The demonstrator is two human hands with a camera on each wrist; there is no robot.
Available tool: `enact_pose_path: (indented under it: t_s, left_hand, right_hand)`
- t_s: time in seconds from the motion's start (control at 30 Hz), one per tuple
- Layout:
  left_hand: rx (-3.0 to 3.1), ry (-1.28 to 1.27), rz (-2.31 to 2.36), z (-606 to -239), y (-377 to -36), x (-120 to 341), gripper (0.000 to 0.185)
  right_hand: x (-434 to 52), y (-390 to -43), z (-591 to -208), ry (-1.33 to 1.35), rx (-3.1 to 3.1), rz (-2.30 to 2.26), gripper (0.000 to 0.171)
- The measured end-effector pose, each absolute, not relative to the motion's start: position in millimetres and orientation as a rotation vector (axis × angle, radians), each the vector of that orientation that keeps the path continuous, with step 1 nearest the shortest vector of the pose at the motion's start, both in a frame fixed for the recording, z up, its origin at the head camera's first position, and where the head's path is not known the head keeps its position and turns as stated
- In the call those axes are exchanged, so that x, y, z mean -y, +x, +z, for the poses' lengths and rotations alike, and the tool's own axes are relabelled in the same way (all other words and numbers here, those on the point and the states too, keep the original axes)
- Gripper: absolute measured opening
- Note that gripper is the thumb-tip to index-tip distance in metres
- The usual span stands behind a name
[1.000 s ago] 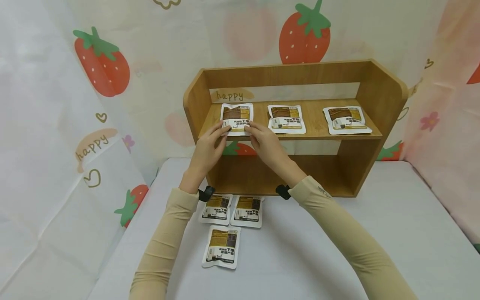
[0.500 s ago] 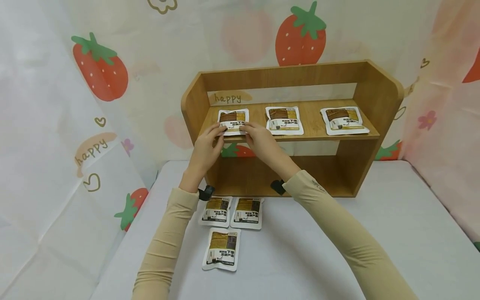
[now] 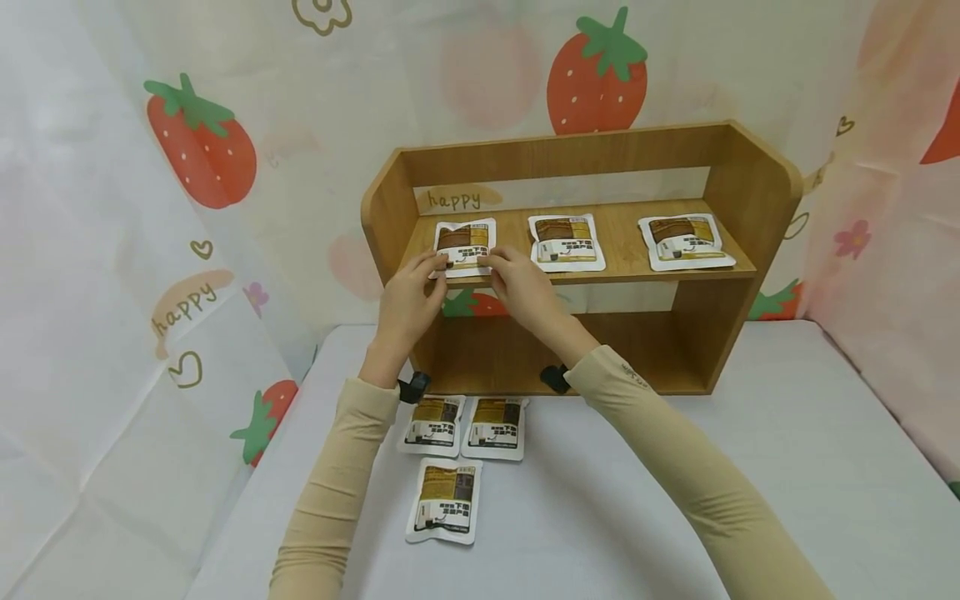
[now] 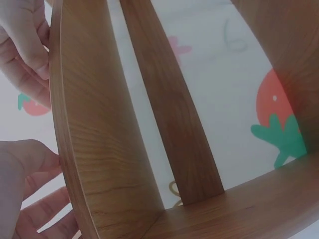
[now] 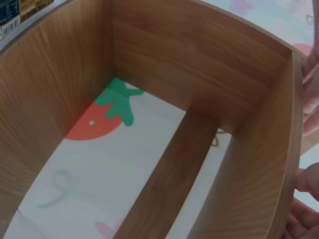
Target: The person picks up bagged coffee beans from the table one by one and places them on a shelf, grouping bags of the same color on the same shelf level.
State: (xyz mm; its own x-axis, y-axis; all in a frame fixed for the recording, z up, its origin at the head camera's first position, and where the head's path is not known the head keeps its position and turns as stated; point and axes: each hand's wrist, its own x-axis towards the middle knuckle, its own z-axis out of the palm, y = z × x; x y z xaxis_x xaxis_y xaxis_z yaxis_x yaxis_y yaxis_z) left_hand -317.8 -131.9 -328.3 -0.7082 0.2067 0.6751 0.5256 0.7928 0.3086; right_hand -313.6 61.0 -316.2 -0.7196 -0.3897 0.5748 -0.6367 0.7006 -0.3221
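- On the shelf board of the wooden rack [image 3: 757, 179], far left slot: packet [image 3: 465, 242] lies flat, with its near edge at the board's front lip.
- Left hand [image 3: 408, 302] and right hand [image 3: 522, 287] both sit at that near edge. Fingers are curled in, and thumb and fingertips pinch the left and right near corners of the packet.
- Both wrist views show mostly the wood of the rack; only fingertips [image 4: 30, 47] show at the board edge, so grip detail comes from the head view.
- Middle packet [image 3: 566, 242] and right packet [image 3: 684, 242] are already flat on the same board, evenly spaced and print-side up.
- Three loose packets [image 3: 444, 502] lie on the bench [image 3: 787, 467], near the rack's foot and between the forearms.
- Judgement for doing this well: keep even pressure on both corners so the packet slides straight rather than rotating, match its near edge to the row line of the other two, keep a clear gap to the middle packet, and let go only once it lies fully flat.
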Motion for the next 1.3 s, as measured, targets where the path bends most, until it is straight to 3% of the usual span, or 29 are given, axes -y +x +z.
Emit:
enact_pose_path:
  t_s: [0.53, 1.3]
  left_hand:
    - [2.167, -0.578, -0.717, -342.7, -301.9, 130.7, 0.028]
    - [2.172, -0.673, -0.842, -397.6, -265.6, 145.1, 0.033]
  right_hand:
    - [-65.0, -302.7, -341.6, 0.855, 2.15, 0.78, 0.026]
    - [-66.0, -258.6, -389.1, 0.858, 2.1, 1.043, 0.032]
